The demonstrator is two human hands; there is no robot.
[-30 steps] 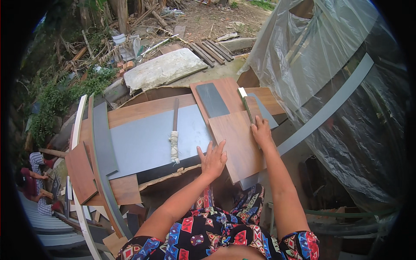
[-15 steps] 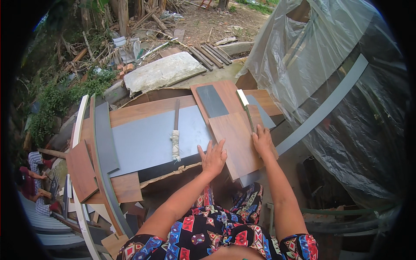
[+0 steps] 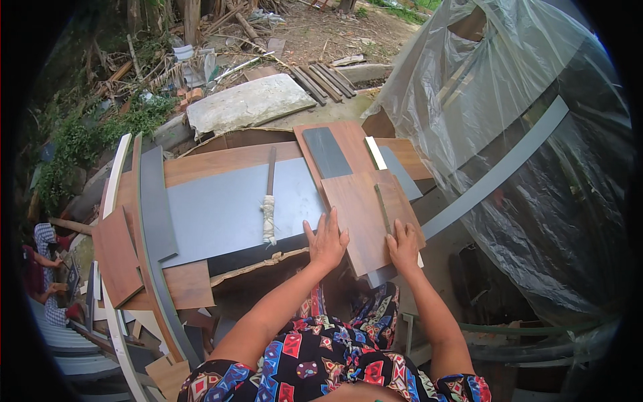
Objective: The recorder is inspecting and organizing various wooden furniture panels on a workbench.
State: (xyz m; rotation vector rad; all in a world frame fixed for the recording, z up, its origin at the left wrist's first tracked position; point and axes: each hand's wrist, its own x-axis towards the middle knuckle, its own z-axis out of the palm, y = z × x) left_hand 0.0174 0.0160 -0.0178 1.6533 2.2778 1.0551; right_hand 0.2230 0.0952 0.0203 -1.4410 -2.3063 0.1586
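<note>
A brown wood-grain board (image 3: 358,214) lies in front of me on a stack of panels. My left hand (image 3: 327,242) is open, fingers spread, at that board's left edge. On the board's right part rests a narrower wood-grain piece (image 3: 396,194), its far end about level with the board's far edge. My right hand (image 3: 403,251) lies on the near part of this piece, fingers stretched out and thumb by its left edge. Left of my hands, a dark bar with a cloth-wrapped handle (image 3: 268,218) lies on a grey panel (image 3: 221,211).
A dark grey piece (image 3: 326,153) and a white strip (image 3: 376,153) lie beyond the board. Long strips (image 3: 153,201) cross the table's left side. Plastic sheeting (image 3: 495,87) hangs at right, with a long grey strip (image 3: 499,171) before it. Another person (image 3: 43,275) sits far left.
The narrower piece has slid toward me under my right hand, uncovering more of the white strip. My right hand has moved nearer; my left hand stays by the board's left edge.
</note>
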